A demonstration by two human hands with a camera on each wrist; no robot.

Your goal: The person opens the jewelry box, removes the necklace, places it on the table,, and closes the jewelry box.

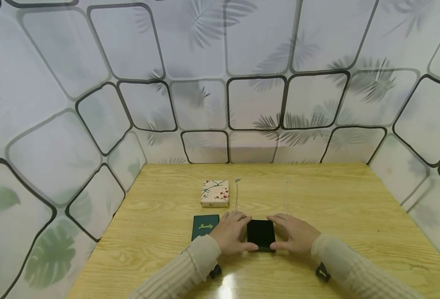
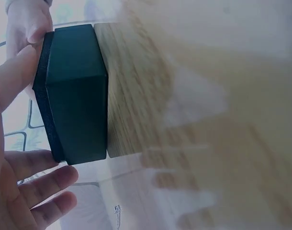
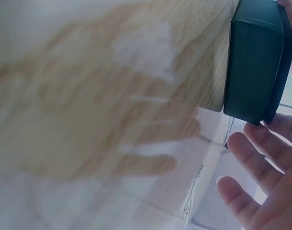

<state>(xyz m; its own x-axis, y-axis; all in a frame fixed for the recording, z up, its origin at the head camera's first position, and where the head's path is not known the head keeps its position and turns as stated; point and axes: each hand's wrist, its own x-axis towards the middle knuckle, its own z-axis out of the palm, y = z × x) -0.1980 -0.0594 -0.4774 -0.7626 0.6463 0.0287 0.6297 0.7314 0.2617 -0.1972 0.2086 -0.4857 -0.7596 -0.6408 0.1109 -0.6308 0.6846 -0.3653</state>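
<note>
Between my hands on the table is a dark green jewelry box base [image 2: 79, 96], with a black foam insert [image 1: 261, 233] on top of it. My left hand [image 1: 232, 233] pinches the insert at its left corners, thumb at the near edge and index finger at the far edge. From the opposite side my right hand [image 1: 293, 234] pinches it the same way. In both wrist views the insert's edge stands out above the green walls [image 3: 256, 62]. Partly behind my left hand lies the green lid [image 1: 205, 226] with gold "Jewelry" lettering.
A floral-patterned box [image 1: 215, 193] stands behind the lid. Beside it a thin necklace [image 1: 237, 195] lies stretched out, and a fainter chain [image 1: 287, 197] lies farther right. Patterned curtain walls [image 1: 255, 120] border the wooden table [image 1: 354, 216].
</note>
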